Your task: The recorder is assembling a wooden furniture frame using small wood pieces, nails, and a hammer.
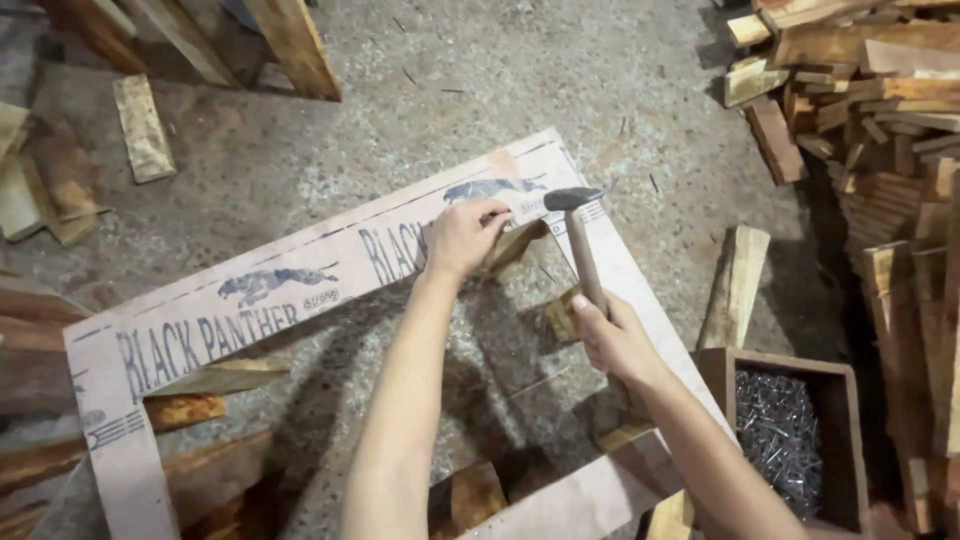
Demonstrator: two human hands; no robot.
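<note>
Pinched between my left hand's (462, 236) fingertips is what I take to be a nail, too small for me to make out clearly, set upright on the plywood frame (300, 275) near its far right corner. That hand is clenched around the spot, resting on the printed strip. Just to the right of it, the hammer (578, 240) hangs with its dark head level with my left fingertips and very near them, apart by a sliver. Its wooden handle runs back and down toward me, so the long axis points from my right hand (612, 338) up to the corner. My right hand is wrapped firmly round the lower end of the handle. Under the frame lie wooden wedges on the concrete floor (430, 90). A wooden box of nails (782, 440) sits beside my right forearm, and a stack of offcuts (860, 90) stands well apart at far right.
</note>
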